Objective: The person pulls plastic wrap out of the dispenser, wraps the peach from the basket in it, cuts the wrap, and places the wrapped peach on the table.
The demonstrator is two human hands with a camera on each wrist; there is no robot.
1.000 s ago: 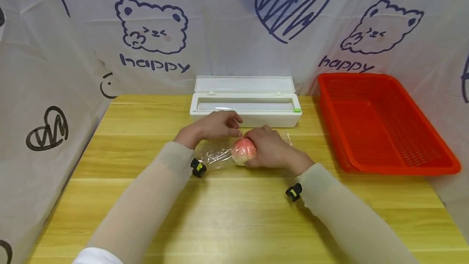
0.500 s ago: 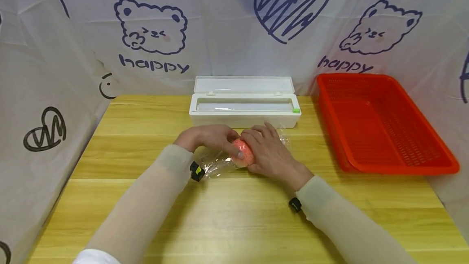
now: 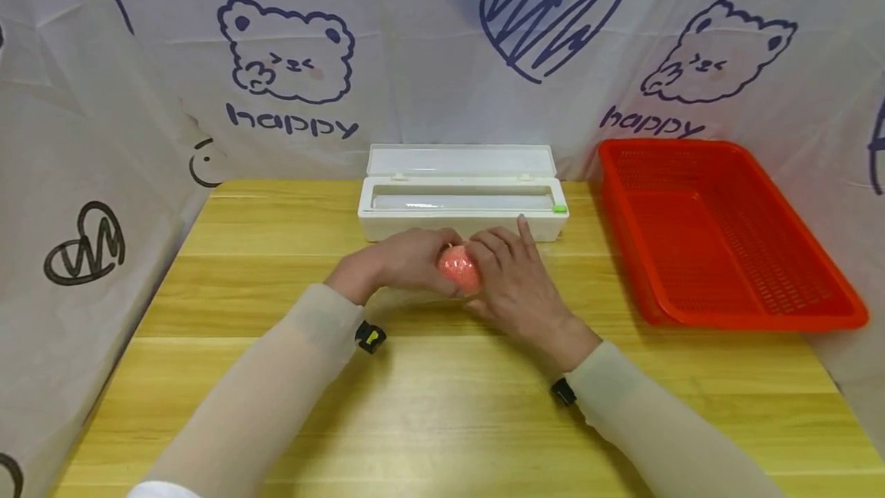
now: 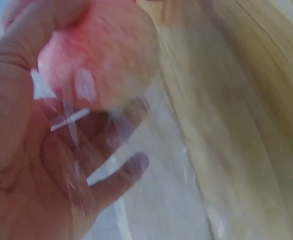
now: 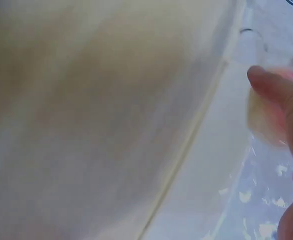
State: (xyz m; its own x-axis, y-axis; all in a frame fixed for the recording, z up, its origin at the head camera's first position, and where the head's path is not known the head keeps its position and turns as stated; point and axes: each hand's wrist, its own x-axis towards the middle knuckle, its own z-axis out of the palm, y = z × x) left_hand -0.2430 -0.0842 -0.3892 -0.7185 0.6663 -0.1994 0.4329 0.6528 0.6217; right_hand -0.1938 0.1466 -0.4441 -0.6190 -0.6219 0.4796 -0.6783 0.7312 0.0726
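Head view: hands [image 3: 411, 260] [image 3: 518, 283] over a wood-grain table [image 3: 449, 406], printed cloth [image 3: 422, 60] behind.

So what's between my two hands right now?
A pinkish, peach-like fruit lies between your left hand and right hand, as the head view shows; the left wrist view also shows clear film beside it.

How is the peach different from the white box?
The peach is round; the box is long. The peach is mostly pink; the box is mostly white. The left hand and right hand hold the peach; the box sits open on the table. Both are outside the basket.
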